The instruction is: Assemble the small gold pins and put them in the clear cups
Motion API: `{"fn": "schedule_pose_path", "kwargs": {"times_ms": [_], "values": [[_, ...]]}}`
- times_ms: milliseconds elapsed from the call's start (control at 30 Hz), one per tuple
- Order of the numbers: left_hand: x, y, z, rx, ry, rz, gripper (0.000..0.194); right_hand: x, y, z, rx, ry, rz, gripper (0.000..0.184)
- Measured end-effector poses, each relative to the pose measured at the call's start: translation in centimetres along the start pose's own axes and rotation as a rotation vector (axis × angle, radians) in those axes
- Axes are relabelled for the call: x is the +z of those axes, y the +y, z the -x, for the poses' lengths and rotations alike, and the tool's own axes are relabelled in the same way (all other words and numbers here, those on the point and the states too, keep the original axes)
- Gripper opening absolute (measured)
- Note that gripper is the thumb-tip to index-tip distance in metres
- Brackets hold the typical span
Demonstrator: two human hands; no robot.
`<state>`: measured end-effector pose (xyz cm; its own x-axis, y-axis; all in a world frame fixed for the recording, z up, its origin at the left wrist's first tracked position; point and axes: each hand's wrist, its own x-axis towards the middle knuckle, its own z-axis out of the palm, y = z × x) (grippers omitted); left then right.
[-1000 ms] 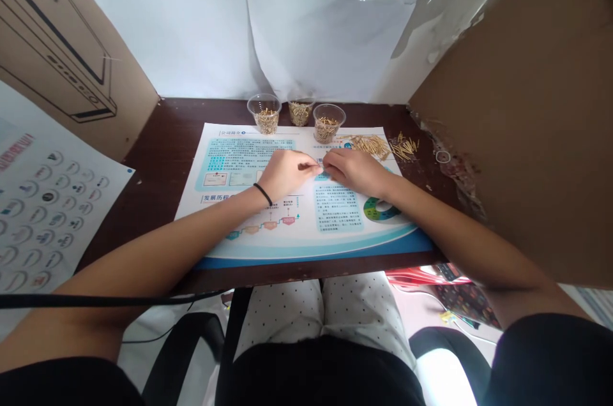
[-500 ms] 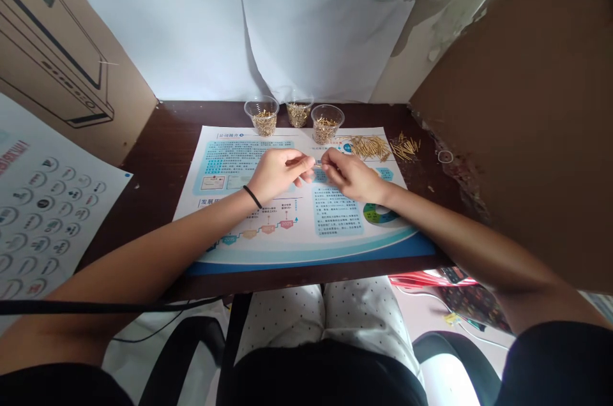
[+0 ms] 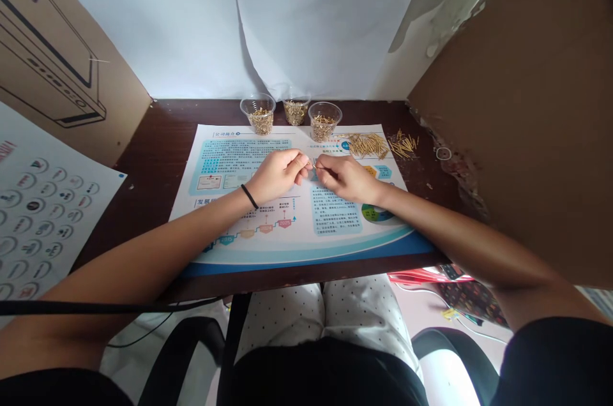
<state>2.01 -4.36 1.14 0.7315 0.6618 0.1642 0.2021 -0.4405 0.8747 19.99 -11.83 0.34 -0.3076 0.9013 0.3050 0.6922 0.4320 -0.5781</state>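
Observation:
Over the middle of the printed sheet point(image 3: 268, 249), my left hand point(image 3: 278, 173) and my right hand point(image 3: 349, 177) meet with their fingertips almost touching. Both hands are closed in a pinch. A thin gold-coloured metal pin point(image 3: 314, 166) shows between them, its right end in my right fingertips. My left fingers close at its other end, where a small part may be hidden. Behind my right hand lies a pile of gold metal pins point(image 3: 368, 145) on the sheet. A smaller group of pins point(image 3: 405, 144) is on the dark table beside it.
At the back of the table point(image 3: 163, 138) stand three clear plastic cups, the left cup point(image 3: 261, 120), middle cup point(image 3: 295, 112) and right cup point(image 3: 323, 125), holding small gold-coloured parts. Cardboard walls point(image 3: 527, 106) flank the table. A small ring point(image 3: 444, 153) lies at the right.
The hands stay together in nearly the same place, and the pin between the fingertips has tilted slightly. The whole view has shifted a little.

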Motion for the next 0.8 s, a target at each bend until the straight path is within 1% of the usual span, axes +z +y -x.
{"fn": "schedule_pose_path", "kwargs": {"times_ms": [133,333,500,633,800], "values": [[-0.13,0.09,-0.05,0.017,-0.017,-0.046,0.024,0.03,-0.03,0.06,0.003,-0.014,0.039,0.018],[0.07,0.33,0.08,0.0,0.032,-0.147,0.035,0.02,-0.13,0.05,0.006,0.03,0.006,0.022],[0.08,0.16,0.09,-0.033,0.039,-0.119,0.038,-0.03,-0.11,-0.01,0.003,0.069,-0.073,0.028],[0.06,0.04,0.06,-0.013,0.035,-0.105,0.039,-0.01,0.0,-0.01,-0.025,0.094,-0.116,0.025],[0.08,0.0,0.03,0.003,0.031,-0.11,0.036,-0.01,0.12,0.02,-0.022,0.094,-0.118,0.023]]}}
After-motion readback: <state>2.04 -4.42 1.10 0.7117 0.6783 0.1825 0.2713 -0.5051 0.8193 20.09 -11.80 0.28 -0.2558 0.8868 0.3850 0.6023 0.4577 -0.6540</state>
